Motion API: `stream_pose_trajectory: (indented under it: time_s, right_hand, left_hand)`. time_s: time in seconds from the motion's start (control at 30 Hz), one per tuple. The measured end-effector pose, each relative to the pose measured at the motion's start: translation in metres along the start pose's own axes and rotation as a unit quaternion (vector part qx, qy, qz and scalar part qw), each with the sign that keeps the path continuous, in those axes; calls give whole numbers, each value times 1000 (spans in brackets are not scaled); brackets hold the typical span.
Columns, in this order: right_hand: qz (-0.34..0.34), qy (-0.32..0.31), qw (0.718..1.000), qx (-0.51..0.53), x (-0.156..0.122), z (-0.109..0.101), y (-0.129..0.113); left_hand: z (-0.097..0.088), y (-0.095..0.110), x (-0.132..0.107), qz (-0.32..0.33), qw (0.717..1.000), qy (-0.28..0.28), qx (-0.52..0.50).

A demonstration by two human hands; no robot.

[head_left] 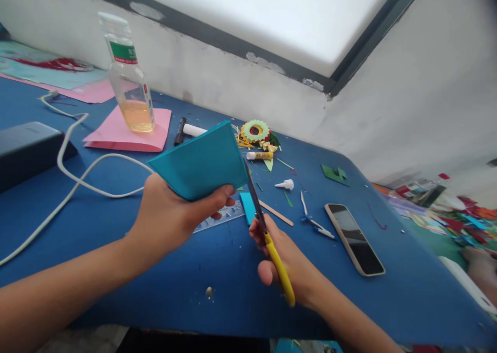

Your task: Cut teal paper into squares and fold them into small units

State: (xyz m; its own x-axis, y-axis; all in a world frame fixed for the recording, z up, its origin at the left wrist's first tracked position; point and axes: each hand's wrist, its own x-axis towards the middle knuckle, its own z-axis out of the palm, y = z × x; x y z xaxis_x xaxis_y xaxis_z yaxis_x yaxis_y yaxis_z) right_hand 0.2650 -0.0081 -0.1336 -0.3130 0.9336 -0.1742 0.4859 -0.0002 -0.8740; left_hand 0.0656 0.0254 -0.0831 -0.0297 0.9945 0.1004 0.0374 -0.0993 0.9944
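Observation:
My left hand [174, 213] pinches a folded teal sheet of paper [205, 161], thumb on the near face, holding it up above the table. In my right hand [285, 249] is a pair of scissors [277, 267] with yellow handles and dark blades. The blades point up along the paper's right edge; whether they touch it I cannot tell. Behind my hands lie a clear plastic ruler [223, 217], a small bright blue paper piece [247, 207] and a wooden craft stick [276, 213].
On the blue table [163, 291] stands a bottle [135, 102] on folded pink paper [103, 130]. A white cable [70, 187] curves at left. A glue stick [260, 156], white nozzle cap [285, 184], paper rings [255, 130], compass [316, 223] and phone [355, 239] lie behind and right.

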Motion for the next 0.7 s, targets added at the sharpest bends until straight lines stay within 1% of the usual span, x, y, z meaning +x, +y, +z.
stream_pose_trajectory:
  time_s: [0.17, 0.23, 0.33, 0.47, 0.63, 0.7]
  right_hand:
    - [11, -5, 1000, -1, 1, -3, -3]
    - [6, -14, 1000, 18, 2, -5, 0]
    - [-8, -35, 998, 58, 3, -7, 7]
    - [-3, -41, 996, 77, 3, -8, 11]
    - [-21, -35, 998, 41, 3, -8, 6]
    - [-13, -33, 998, 46, 3, -7, 7]
  left_hand:
    - [-1, -1, 4, -22, 997, -44, -63]
    - [-2, -2, 7, -28, 994, -67, -78]
    - [-3, -2, 9, -30, 992, -85, -91]
    - [-4, -3, 10, -28, 993, -84, -83]
    - [-4, -2, 10, -35, 993, -80, -76]
    - [-3, -1, 9, -40, 993, -75, -77]
